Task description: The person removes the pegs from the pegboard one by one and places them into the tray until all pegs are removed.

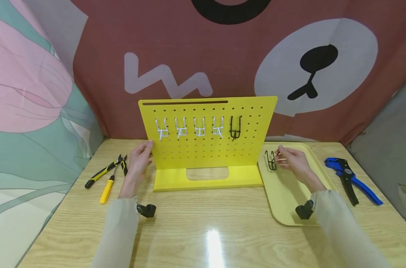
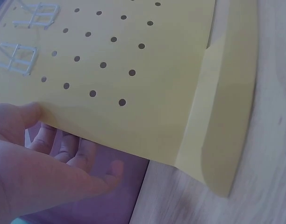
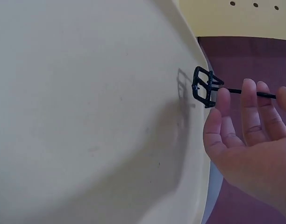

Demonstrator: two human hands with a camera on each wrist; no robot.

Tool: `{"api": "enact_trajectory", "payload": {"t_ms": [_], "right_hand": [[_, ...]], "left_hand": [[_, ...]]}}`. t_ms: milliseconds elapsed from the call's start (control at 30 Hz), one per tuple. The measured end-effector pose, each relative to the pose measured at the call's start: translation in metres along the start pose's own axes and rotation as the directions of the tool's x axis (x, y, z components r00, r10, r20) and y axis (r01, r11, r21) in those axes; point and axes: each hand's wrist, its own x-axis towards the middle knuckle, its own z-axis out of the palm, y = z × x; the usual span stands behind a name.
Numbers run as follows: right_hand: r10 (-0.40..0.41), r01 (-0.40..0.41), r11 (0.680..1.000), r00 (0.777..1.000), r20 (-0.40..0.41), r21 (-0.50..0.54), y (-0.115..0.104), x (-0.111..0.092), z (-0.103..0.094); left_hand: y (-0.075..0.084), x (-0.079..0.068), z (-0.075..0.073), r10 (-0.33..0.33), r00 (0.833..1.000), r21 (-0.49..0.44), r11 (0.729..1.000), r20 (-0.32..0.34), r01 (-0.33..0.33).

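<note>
Pale sleeves [image 1: 117, 230] reach across the table [image 1: 176, 230]. The right hand [image 1: 295, 162] pinches a black hook [image 3: 214, 88] by its rod, over the tray [image 1: 290, 208], near the side by the board [image 1: 171, 163]. The left hand [image 1: 139, 160] grips the board's left edge, thumb in front. Four white hooks [image 1: 181, 131] and another black one hang there; pliers [image 1: 102, 174] and a screwdriver [image 1: 107, 191] lie left.

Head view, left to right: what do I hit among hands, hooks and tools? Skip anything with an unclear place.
Black-and-yellow pliers → left hand → four white hooks → mounted black hook → held black hook → right hand → blue-and-black tool
</note>
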Motion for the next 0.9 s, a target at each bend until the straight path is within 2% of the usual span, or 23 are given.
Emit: {"api": "enact_trajectory", "payload": {"t_ms": [200, 633, 900], "right_hand": [[0.027, -0.027, 1.000, 1.000, 0.007, 0.002, 0.003, 0.007, -0.001], [0.046, -0.046, 0.993, 0.999, -0.003, -0.106, 0.005, 0.014, 0.001], [0.041, -0.039, 0.986, 0.999, 0.009, -0.161, 0.001, 0.008, 0.000]], "left_hand": [[-0.001, 0.000, -0.001, 0.002, 1.000, -0.002, 1.000, 0.004, -0.002], [-0.004, 0.004, 0.000, 0.012, 1.000, -0.028, 1.000, 0.005, -0.012], [-0.001, 0.002, -0.004, 0.002, 1.000, -0.030, 1.000, 0.014, -0.001]]}}
